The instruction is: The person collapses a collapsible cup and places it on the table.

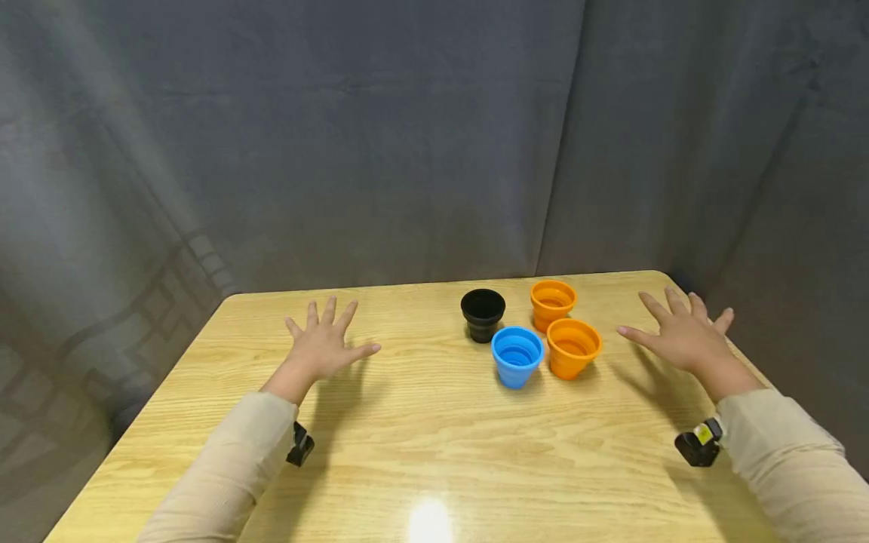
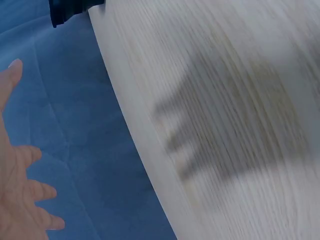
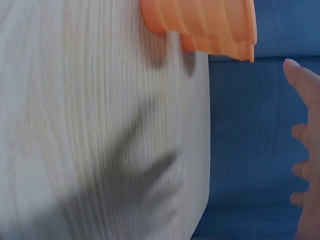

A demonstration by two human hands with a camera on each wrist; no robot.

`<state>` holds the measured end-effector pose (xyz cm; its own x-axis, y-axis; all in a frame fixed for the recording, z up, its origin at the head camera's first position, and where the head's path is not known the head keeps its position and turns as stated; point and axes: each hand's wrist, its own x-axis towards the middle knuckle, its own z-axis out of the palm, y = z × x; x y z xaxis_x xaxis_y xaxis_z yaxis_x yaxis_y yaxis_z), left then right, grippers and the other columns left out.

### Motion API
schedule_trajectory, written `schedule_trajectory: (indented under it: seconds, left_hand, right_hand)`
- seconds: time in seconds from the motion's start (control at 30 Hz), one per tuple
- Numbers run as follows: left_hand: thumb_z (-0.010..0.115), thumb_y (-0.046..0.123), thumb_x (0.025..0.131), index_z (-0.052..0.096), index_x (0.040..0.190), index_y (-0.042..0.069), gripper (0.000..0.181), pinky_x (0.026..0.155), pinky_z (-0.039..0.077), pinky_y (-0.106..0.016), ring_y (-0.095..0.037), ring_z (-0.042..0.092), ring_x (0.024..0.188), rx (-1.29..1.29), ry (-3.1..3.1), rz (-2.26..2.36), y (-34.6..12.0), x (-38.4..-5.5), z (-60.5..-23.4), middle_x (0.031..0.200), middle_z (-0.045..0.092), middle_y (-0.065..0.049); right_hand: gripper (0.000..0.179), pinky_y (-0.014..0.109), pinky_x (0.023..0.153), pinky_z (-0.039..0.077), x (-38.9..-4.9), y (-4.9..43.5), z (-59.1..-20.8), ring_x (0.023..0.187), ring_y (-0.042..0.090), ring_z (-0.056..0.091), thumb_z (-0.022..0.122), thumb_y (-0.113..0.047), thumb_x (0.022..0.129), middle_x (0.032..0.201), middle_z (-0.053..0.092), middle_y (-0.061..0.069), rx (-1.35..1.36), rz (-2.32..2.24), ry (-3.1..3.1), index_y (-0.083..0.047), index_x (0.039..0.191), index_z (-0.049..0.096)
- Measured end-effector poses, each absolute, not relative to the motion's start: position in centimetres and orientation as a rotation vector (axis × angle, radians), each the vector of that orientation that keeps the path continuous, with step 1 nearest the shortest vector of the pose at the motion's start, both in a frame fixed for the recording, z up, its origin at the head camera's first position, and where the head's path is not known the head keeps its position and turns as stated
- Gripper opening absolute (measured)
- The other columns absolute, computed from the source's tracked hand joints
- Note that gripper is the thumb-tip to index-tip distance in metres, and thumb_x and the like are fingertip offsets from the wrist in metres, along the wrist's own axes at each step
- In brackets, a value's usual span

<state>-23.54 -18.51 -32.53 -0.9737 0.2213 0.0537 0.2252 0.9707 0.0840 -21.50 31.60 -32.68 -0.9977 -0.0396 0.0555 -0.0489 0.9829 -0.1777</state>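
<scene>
Grey cloth makes a big curtain [image 1: 380, 151] along the far side and down the left and right. Next biggest is the light wooden table [image 1: 407, 430], with stripy grain and round far corners. Two pale, cream sleeves reach in from the near side, the left sleeve [image 1: 224, 471] and the right sleeve [image 1: 787, 452]. Past the cuffs, the left hand [image 1: 319, 349] is up over the far left part of the table, and the right hand [image 1: 686, 339] is up over the far right part. Both hands have their fingers straight and spread wide, and each thumb points in toward the middle. Dark hand shadows lie on the wood under them. Four ridged cups stand upright between the hands, a bit right of the middle. The blue cup [image 1: 517, 356] is near and left in the bunch. The near orange cup [image 1: 573, 348] is just right of it, closest to the right hand. I cannot tell if those two touch. The black cup [image 1: 483, 317] is far and left, closest to the left hand. The far orange cup [image 1: 553, 305] is at the back on the right. Smallest are two black gadgets, one on the left wrist [image 1: 299, 445] and one on the right [image 1: 695, 446].
</scene>
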Motion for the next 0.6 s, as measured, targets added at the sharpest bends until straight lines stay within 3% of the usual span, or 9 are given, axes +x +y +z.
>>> schedule_trajectory:
  seconds: [0.2, 0.6]
  left_hand:
    - [0.029, 0.077, 0.068, 0.011, 0.14, 0.018, 0.095, 0.081, -0.006, -0.071, -0.048, 0.0, 0.122, -0.392, -3.086, -0.149, -17.6, -23.6, -32.5, 0.141, 0.003, -0.02]
    - [0.031, 0.077, 0.069, 0.011, 0.14, 0.02, 0.093, 0.084, -0.005, -0.069, -0.044, -0.002, 0.124, -0.489, -3.063, -0.183, -15.6, -23.1, -32.2, 0.142, 0.003, -0.016]
  right_hand:
    - [0.086, 0.072, 0.074, -0.015, -21.3, 30.6, -32.9, 0.116, 0.056, -0.003, 0.034, -0.067, 0.077, 0.134, 0.005, 0.034, 0.09, 0.284, -3.076, -0.007, 0.137, 0.017]
    - [0.084, 0.066, 0.077, -0.021, -20.8, 28.5, -32.3, 0.117, 0.055, -0.003, 0.034, -0.065, 0.079, 0.135, 0.005, 0.032, 0.143, 0.302, -3.07, -0.009, 0.138, 0.014]
